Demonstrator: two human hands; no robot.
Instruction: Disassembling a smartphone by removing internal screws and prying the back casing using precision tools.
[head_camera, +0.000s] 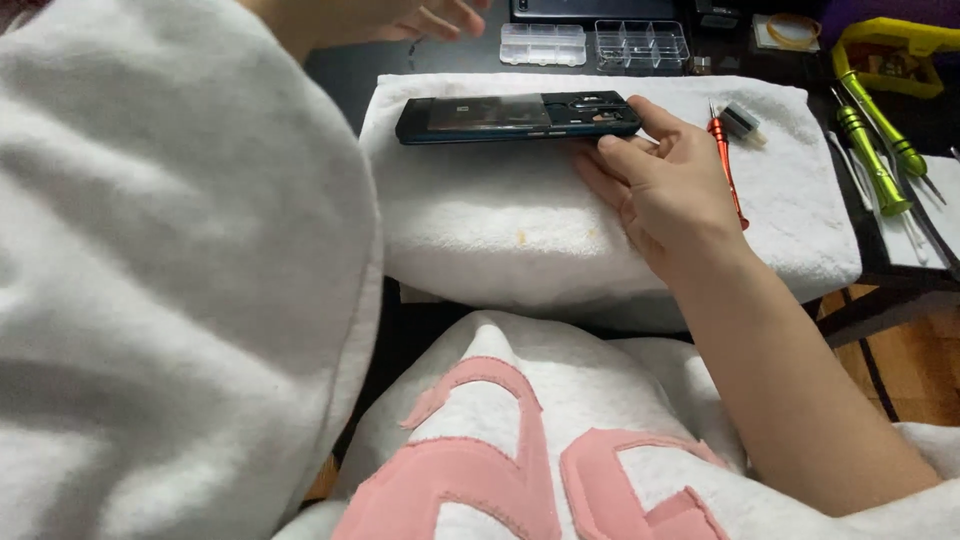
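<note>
Loosely curled, the right hand (665, 185) pinches the right end of an opened dark smartphone (515, 117) between thumb and fingertips on a folded white towel (480, 230), while the left hand (420, 18) hovers slack-fingered beyond the towel's far edge, near two clear parts boxes (595, 44), with bare towel nearer the body.

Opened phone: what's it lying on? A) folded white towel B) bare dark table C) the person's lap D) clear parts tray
A: the opened phone lies on the folded white towel, with the right hand gripping its right end; the clear parts tray sits behind it on the dark table.
</note>
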